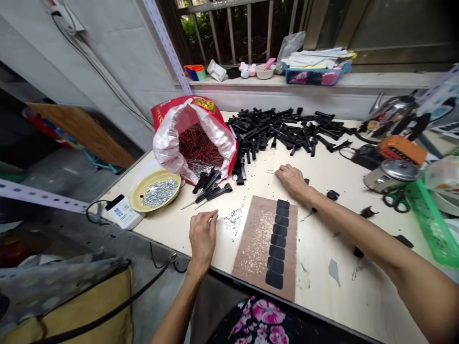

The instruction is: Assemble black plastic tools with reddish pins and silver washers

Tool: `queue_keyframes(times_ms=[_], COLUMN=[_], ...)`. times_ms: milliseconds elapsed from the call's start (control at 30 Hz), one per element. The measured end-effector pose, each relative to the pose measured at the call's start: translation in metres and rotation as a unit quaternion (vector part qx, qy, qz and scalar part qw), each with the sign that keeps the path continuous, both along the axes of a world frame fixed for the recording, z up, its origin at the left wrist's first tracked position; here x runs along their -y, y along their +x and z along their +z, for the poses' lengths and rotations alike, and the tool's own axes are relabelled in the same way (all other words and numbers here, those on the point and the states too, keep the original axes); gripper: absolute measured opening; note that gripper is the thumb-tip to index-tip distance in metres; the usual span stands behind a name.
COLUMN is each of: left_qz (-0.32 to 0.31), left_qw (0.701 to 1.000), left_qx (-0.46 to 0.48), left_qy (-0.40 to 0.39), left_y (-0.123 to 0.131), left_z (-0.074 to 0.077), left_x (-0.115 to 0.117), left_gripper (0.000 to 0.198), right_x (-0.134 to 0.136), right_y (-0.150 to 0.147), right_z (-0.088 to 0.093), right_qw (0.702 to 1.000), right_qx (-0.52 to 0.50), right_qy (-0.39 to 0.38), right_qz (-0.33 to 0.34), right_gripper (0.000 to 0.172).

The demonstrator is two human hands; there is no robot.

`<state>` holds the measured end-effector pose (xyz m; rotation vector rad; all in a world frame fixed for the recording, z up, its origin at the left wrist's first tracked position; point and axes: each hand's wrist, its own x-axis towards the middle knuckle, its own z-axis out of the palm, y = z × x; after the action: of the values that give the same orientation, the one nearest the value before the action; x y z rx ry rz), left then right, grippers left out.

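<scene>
My left hand (pixel 203 236) is over the table's front edge, its thumb and fingers pinched together; anything between them is too small to make out. Right of it lies a scatter of tiny silvery pieces (pixel 234 219). My right hand (pixel 292 181) rests farther back with curled fingers, and a thin metal piece (pixel 271 172) shows at its fingertips. What those fingers hold is hidden. Between the hands lies a brown board (pixel 251 239) with a column of black rounded rectangular pads (pixel 277 252) and pale specks. Several black plastic parts with metal rods (pixel 214 192) lie beyond my left hand.
A red-and-white sack (pixel 165 138) of dark red screws or nails stands at the back left, beside a yellow dish (pixel 134 196) of small metal pieces. Black plastic parts (pixel 272 125) are heaped behind. A kettle (pixel 392 112), lidded metal cup (pixel 392 176), scissors (pixel 401 203) and green tray (pixel 426 224) stand right.
</scene>
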<state>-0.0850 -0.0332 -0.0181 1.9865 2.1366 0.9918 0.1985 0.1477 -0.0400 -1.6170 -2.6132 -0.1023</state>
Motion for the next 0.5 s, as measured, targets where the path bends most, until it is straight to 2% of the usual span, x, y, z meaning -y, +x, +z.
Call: queue_keyframes(times_ms=[133, 300, 400, 500], left_qz=[-0.038, -0.086, -0.096, -0.081], left_qw=[0.998, 0.993, 0.992, 0.989], left_qx=[-0.021, -0.031, 0.001, 0.078], left_qy=[-0.043, -0.073, -0.082, -0.095], left_y=[-0.012, -0.006, -0.006, -0.008], left_z=[-0.012, -0.016, -0.018, -0.018], left_x=[0.006, 0.003, 0.0, -0.002], left_gripper=[0.024, 0.023, 0.02, 0.012], right_x=[0.002, 0.018, 0.036, 0.063], right_y=[0.003, 0.018, 0.021, 0.016], right_z=[0.0, 0.021, 0.031, 0.035], right_qw=[1.0, 0.986, 0.974, 0.968], right_qx=[-0.014, -0.13, -0.183, -0.219], right_qy=[0.02, 0.103, 0.127, 0.097], right_qz=[-0.013, 0.021, 0.046, 0.068], right_gripper=[0.024, 0.025, 0.027, 0.028])
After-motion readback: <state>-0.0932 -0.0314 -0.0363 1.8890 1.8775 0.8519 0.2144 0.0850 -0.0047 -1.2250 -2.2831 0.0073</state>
